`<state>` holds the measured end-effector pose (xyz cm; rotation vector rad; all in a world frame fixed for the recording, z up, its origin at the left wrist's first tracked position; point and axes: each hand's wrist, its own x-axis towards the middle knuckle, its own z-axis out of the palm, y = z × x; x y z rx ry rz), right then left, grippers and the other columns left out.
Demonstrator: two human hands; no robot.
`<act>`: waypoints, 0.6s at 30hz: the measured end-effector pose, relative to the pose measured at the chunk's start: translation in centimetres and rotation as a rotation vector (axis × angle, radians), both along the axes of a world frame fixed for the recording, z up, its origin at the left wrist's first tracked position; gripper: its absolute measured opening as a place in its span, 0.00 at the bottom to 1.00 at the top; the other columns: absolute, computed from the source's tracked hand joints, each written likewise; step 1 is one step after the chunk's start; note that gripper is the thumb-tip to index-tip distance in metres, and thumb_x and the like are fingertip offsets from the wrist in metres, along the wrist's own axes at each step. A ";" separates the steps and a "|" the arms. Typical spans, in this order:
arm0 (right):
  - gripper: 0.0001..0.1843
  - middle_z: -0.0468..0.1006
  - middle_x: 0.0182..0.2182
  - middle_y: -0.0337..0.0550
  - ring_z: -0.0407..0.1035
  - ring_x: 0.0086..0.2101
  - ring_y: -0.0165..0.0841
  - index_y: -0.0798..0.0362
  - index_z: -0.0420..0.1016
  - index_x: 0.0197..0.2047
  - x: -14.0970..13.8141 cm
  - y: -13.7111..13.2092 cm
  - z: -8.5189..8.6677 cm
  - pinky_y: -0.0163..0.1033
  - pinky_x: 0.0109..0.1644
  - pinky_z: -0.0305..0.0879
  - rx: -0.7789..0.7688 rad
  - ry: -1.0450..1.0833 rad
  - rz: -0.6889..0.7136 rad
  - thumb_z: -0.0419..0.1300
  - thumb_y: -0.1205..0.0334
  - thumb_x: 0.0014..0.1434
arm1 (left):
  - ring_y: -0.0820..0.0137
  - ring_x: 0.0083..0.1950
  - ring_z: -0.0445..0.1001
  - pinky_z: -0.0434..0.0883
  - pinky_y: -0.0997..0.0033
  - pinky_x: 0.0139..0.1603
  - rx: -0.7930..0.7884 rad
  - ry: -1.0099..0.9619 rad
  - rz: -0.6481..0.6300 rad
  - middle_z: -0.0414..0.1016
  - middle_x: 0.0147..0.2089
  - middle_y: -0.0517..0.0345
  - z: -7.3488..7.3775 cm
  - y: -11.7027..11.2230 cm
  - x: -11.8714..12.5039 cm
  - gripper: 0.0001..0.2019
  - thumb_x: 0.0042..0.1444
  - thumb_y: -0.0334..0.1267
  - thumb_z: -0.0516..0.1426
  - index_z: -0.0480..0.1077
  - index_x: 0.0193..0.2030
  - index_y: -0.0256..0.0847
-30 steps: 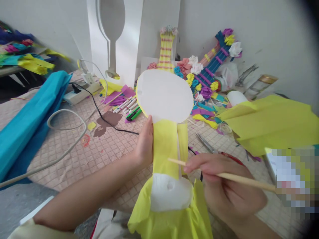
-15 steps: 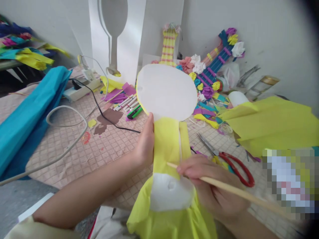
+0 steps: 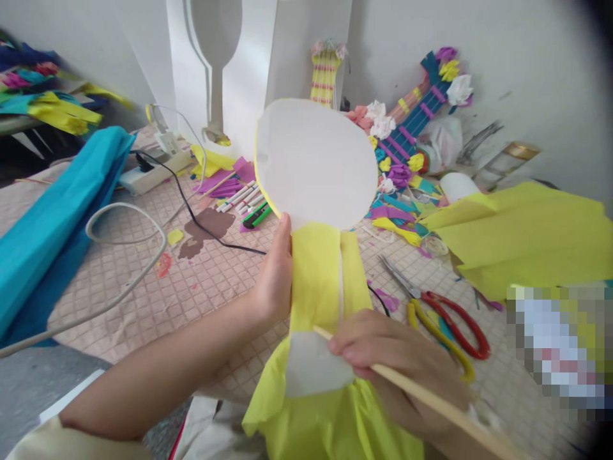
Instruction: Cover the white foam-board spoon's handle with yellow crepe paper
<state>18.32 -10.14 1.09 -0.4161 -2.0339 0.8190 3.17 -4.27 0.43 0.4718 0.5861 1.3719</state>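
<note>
Over checked cloth [image 3: 215, 275], left hand [image 3: 274, 284] clasps a cutout [image 3: 315, 255], fingers hidden; right hand [image 3: 402, 351] pinches a stick [image 3: 431, 404] leaving frame.

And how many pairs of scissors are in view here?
1: the scissors with one red and one yellow handle, lying on the tablecloth just beyond the right hand. Others may be hidden under the loose yellow paper.

Plain pale grey wall [image 3: 550, 108] at the back, couple of faint marks on it; table's [image 3: 230, 275] got a pinkish-beige grid-pattern cover [image 3: 100, 319] with a brown patch [image 3: 211, 227]; mottled grey floor [image 3: 43, 377] lower left; dark furniture [image 3: 52, 150] far left, can't tell what; light's pretty soft.
</note>
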 end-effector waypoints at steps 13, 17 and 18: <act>0.07 0.53 0.15 0.29 0.47 0.15 0.23 0.53 0.66 0.30 3.2 4.2 1.6 0.32 0.18 0.42 -0.448 0.629 -0.727 0.53 0.60 0.58 | 0.56 0.42 0.75 0.71 0.57 0.45 -0.372 -0.060 0.013 0.77 0.27 0.50 3.5 0.3 -2.2 0.22 0.57 0.50 0.45 0.71 0.39 0.33; 0.09 0.52 0.15 0.28 0.48 0.15 0.21 0.53 0.68 0.30 4.9 5.2 2.0 0.30 0.18 0.42 -0.612 0.653 -0.781 0.60 0.56 0.50 | 0.56 0.48 0.72 0.70 0.61 0.48 -0.343 -0.041 0.174 0.77 0.34 0.47 4.1 0.5 -2.1 0.19 0.57 0.47 0.46 0.70 0.38 0.33; 0.10 0.52 0.15 0.28 0.48 0.14 0.21 0.53 0.68 0.29 5.4 5.3 2.1 0.30 0.18 0.42 -0.639 0.653 -0.779 0.61 0.56 0.48 | 0.58 0.50 0.70 0.69 0.63 0.49 -0.254 -0.044 0.260 0.77 0.37 0.48 4.0 0.6 -2.0 0.18 0.57 0.46 0.46 0.69 0.39 0.35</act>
